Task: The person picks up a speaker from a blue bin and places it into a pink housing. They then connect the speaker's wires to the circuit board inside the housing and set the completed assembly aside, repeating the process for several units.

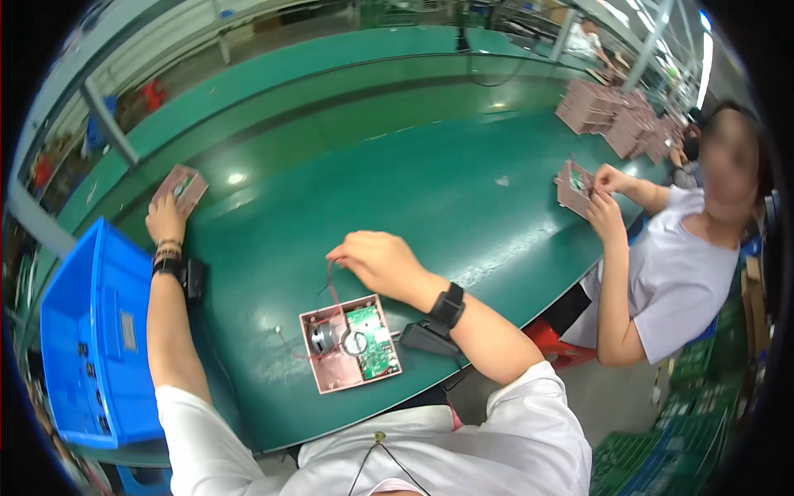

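I pinch a red wire above an open pink box, my other hand out on a second box.
My right hand (385, 263) has its thumb and fingertips closed on the red wire (332, 279), just beyond the open pink box (339, 377) on the green bench (471, 207); inside sit a circuit board (376, 337) and a dark round part (320, 337). My left hand (168, 217) touches the second box (197, 195) near the blue bin (116, 285), fingers partly curled; I cannot tell whether they grip it.
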A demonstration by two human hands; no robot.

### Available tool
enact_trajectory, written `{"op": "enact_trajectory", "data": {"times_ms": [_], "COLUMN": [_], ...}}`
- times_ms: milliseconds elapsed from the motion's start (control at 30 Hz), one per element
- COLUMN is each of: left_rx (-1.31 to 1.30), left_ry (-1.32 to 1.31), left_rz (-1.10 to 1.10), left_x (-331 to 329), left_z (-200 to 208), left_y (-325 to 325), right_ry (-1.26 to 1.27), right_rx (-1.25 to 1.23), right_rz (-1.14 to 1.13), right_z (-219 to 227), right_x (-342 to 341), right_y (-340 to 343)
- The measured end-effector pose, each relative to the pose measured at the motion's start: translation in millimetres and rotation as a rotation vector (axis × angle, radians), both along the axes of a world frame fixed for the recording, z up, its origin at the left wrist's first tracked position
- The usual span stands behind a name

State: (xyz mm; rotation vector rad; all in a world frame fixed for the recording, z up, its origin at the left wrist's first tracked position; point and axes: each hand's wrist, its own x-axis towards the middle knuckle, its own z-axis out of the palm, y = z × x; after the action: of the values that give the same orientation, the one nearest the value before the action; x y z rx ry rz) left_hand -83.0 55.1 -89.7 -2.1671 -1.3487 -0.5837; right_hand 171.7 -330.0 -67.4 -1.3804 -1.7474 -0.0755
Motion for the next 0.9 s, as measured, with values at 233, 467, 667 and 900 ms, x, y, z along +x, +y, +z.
{"op": "enact_trajectory", "data": {"times_ms": [233, 467, 667, 900], "left_rx": [0.278, -0.065, -0.169, -0.243], "left_ry": [-0.116, -0.162, -0.138, -0.217], "left_rz": [-0.353, -0.798, -0.924, -0.945], "left_x": [59, 111, 116, 108], "left_z": [25, 40, 44, 39], "left_y": [-49, -154, -185, -198], "right_ry": [0.043, 0.0, -0.09, 0.102], "right_rx": [0.081, 0.077, 0.173, -0.108], "right_rz": [-0.017, -0.06, -0.114, 0.058], "right_z": [2, 19, 32, 38], "right_x": [-3, 5, -1, -1], "right_y": [-4, -11, -16, -20]}}
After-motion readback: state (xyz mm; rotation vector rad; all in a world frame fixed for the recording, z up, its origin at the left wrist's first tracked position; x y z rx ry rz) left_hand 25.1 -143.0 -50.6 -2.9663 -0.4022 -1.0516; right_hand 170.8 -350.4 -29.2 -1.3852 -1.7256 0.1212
